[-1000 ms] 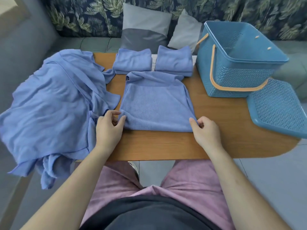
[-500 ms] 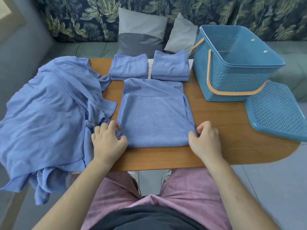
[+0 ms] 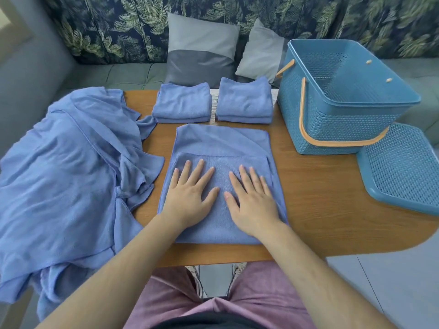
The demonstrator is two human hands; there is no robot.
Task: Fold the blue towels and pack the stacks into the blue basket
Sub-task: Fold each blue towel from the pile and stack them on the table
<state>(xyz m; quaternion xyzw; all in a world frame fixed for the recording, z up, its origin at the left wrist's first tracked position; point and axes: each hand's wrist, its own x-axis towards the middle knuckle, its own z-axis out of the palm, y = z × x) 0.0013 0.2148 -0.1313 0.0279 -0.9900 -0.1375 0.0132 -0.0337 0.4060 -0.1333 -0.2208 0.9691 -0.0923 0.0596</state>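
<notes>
Head view | left hand [image 3: 190, 200] and right hand [image 3: 251, 205] both flat, fingers spread, gripping nothing, pressing the part-folded towel [image 3: 223, 143] | towel's long axis runs near-to-far, lying centred directly under both hands | folded stacks [image 3: 183, 103] just beyond | blue basket [image 3: 344, 115] far right, nearer the right hand

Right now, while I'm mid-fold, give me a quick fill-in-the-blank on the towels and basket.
The left hand and right hand rest flat on the half-folded towel; behind it sit ____ folded stacks.
The blue basket holds ____ towels.
The unfolded pile lies on the person's ____ side.
Missing: two; no; left.
</notes>
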